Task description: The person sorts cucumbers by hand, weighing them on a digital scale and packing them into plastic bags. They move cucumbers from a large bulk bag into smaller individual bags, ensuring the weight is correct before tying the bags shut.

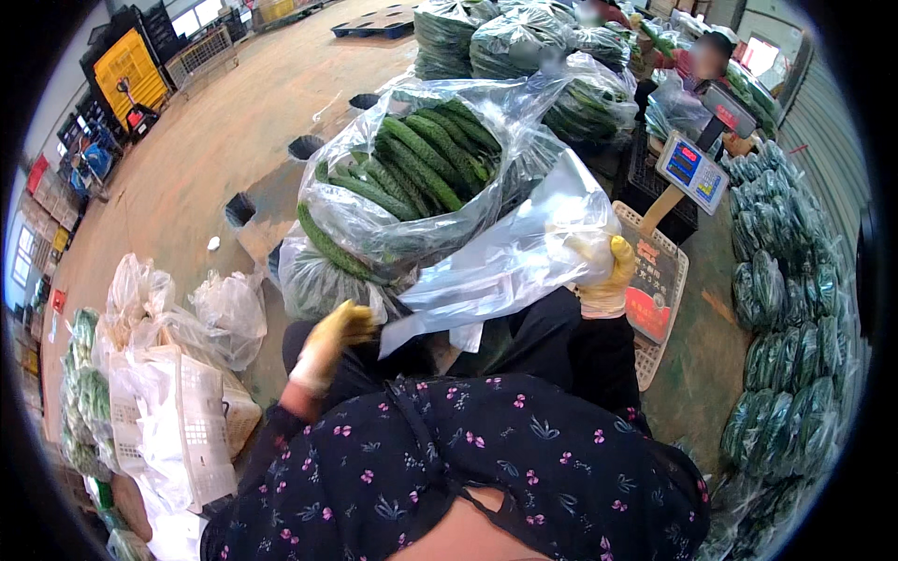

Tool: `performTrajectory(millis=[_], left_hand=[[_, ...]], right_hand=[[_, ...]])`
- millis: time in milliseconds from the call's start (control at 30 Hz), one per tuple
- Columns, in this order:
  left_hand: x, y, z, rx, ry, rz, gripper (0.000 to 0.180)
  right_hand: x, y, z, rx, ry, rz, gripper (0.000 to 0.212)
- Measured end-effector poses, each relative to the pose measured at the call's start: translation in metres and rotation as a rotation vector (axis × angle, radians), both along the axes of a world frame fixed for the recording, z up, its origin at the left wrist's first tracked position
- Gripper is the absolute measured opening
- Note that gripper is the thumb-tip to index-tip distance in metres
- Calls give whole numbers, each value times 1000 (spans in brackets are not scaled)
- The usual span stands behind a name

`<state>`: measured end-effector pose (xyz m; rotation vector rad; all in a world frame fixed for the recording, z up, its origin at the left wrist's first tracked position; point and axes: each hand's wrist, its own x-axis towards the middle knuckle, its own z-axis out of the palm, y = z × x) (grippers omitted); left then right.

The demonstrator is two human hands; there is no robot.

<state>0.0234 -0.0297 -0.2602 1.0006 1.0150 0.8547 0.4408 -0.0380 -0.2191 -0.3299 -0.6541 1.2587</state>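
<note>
Holding plastic bag point(524, 262) in right grip point(608, 279), with left grip point(332, 338) loosely spread, empty. Probably light, limp, slippery; best pinched at an edge.

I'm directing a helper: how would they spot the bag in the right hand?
Centrally sits the big open cucumber bag. Below and right of it, the gloved right hand holds a pale plastic bag. Unlike its bulging neighbour, it is flattish and shows no cucumbers inside.
</note>
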Motion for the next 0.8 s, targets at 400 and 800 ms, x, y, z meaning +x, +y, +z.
performTrajectory(millis=[400, 800], left_hand=[[121, 57, -50, -187, -434, -312, 18], [25, 36, 17, 158, -84, -71, 18]], right_hand=[[30, -16, -47, -90, 19, 29, 66], [3, -13, -44, -347, -574, -544, 21]])
